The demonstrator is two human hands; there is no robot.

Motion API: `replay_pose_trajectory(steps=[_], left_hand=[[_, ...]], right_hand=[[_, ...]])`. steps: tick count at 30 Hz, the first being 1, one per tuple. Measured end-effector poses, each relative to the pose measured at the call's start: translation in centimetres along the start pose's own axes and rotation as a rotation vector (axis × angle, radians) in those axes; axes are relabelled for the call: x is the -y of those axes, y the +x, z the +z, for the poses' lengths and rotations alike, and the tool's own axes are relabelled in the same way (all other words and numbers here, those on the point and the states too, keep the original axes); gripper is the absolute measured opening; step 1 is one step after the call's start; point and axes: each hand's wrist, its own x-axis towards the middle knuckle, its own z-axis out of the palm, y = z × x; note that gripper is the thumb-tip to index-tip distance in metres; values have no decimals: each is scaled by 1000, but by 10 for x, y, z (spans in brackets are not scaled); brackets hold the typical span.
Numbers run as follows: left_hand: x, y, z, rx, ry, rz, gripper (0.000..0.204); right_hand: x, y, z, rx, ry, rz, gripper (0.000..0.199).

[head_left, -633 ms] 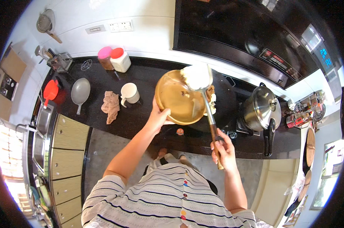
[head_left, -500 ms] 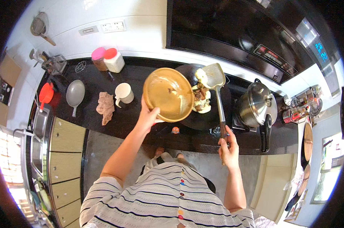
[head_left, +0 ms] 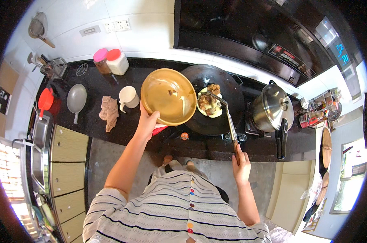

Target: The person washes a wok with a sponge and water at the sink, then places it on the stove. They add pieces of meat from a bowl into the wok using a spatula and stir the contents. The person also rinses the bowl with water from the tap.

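Note:
My left hand [head_left: 146, 124] grips the rim of a tilted yellow-brown bowl [head_left: 157, 95]. A little wet residue clings to the bowl's inside. Just right of it, a dark wok [head_left: 203, 75] sits on the stove, partly covered by the bowl. Pale yellow and brown food [head_left: 211, 106] lies in a heap in the wok. Closed around its wooden handle, my right hand [head_left: 241, 167] holds a metal spatula [head_left: 231, 123]. The spatula's blade is turned nearly edge-on at the food.
A pressure cooker [head_left: 269, 107] stands right of the wok, its black handle pointing toward me. On the counter's left side are a white mug [head_left: 129, 96], a crumpled brown cloth [head_left: 109, 111], a small grey pan [head_left: 76, 97] and two lidded jars [head_left: 118, 62]. Above hangs a black range hood [head_left: 232, 32].
The spatula has come down and left from above the wok to the food, its blade turning edge-on. The bowl has shifted left, showing more of the wok.

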Motion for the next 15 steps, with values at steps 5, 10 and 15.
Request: replay_pose_trajectory(steps=[5, 10, 15], left_hand=[[6, 2, 0, 8, 14, -17, 83], [-2, 3, 6, 36, 81, -24, 88], [-10, 6, 9, 140, 138, 14, 87]], right_hand=[[-2, 6, 6, -128, 265, -18, 53], [17, 30, -33, 201, 495, 162, 49], [47, 69, -50, 198, 215, -162, 50]])
